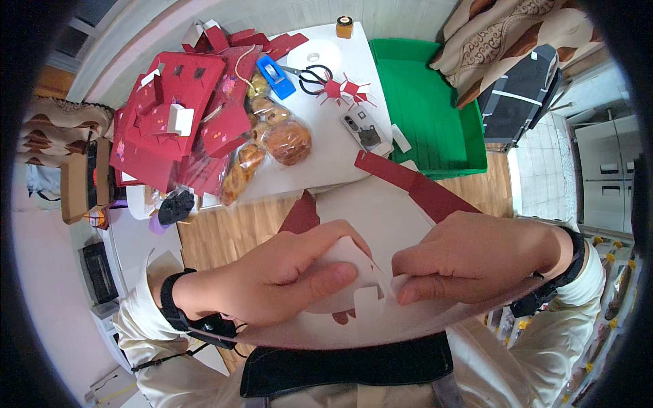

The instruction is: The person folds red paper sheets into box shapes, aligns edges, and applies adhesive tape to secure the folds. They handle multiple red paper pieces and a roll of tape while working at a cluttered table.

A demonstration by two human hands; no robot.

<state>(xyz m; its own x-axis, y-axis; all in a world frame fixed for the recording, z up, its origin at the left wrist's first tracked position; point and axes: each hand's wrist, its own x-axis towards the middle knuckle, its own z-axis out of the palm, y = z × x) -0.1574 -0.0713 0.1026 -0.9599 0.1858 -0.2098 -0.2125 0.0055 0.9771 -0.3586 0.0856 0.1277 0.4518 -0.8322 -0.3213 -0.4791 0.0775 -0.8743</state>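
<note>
A large cardboard box blank (367, 204), white inside and dark red outside, is held up against my front. My left hand (299, 272) closes on a white flap of it, thumb and fingers pinching the card. Opposite, my right hand (469, 262) grips another white flap, its thumb pressed to the fingertips. The two flaps meet between my hands, where a small slot and a cut tab show. One red side panel (415, 187) sticks out beyond my right hand, and a second red flap (300, 214) rises beyond my left.
On the white table (333, 163) lie red card pieces (170, 115), bagged bread (286, 141), a blue tape dispenser (276, 78), black-handled scissors (313, 79), red-and-white cutouts (345, 92), a phone (365, 129) and a small jar (344, 27). Right of it stands a green crate (427, 102).
</note>
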